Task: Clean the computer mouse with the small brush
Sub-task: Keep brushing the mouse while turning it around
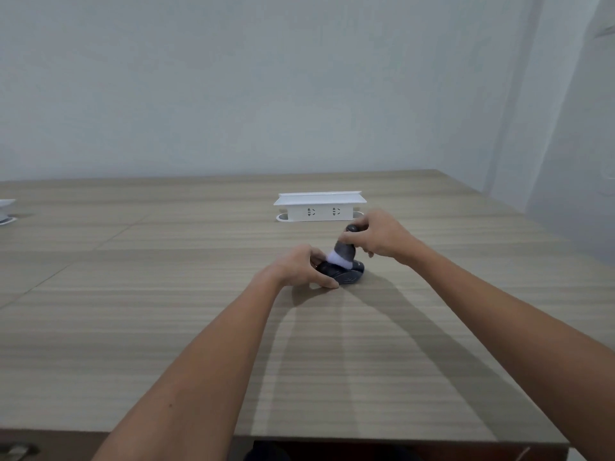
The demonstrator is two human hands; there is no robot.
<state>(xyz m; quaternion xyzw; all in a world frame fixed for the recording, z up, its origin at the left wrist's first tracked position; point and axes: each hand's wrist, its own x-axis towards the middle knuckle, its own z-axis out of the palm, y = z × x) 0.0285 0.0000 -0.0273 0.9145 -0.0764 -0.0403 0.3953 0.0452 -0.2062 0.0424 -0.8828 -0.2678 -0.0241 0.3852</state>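
A dark computer mouse [347, 275] lies on the wooden table [166, 311], a little right of centre. My left hand [299, 266] grips it from the left side, fingers wrapped over its near and far edges. My right hand [379, 236] holds a small brush [344, 249] with a dark grey handle, tilted slightly, its white bristles pressed down onto the top of the mouse. Part of the mouse is hidden under the bristles and my left fingers.
A white pop-up socket box [319, 207] stands on the table just behind the mouse. Another white object [6, 211] sits at the far left edge. A pale wall rises behind the table, and the table's front edge runs along the bottom.
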